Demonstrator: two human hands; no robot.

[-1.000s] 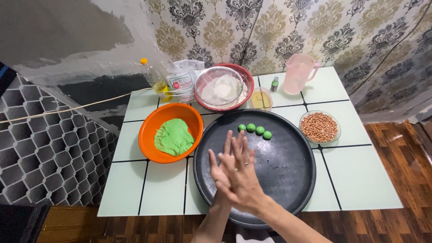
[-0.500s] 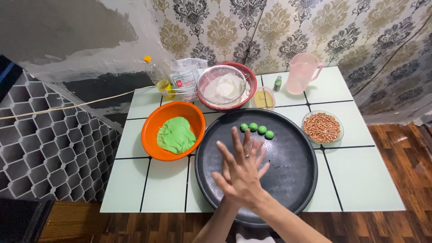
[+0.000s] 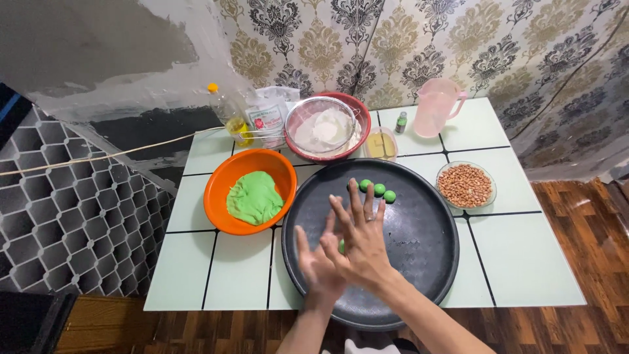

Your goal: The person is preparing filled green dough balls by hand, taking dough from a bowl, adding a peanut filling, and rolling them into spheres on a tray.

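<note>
My left hand and my right hand are pressed palm to palm, fingers spread, over the round black tray. A small piece of green dough peeks out between the palms. Several small green dough balls lie in a row on the tray's far side, just beyond my fingertips. To the left of the tray stands an orange bowl holding a lump of green dough.
A white tiled table carries a glass bowl of peanuts, a pink jug, a red bowl with a sieve of flour, a small tub of yellow liquid, a tiny green bottle and an oil bottle.
My palms have slid against each other: the right hand moved forward over the left, and the left thumb now sticks out to the left. The camera view shifted slightly.
</note>
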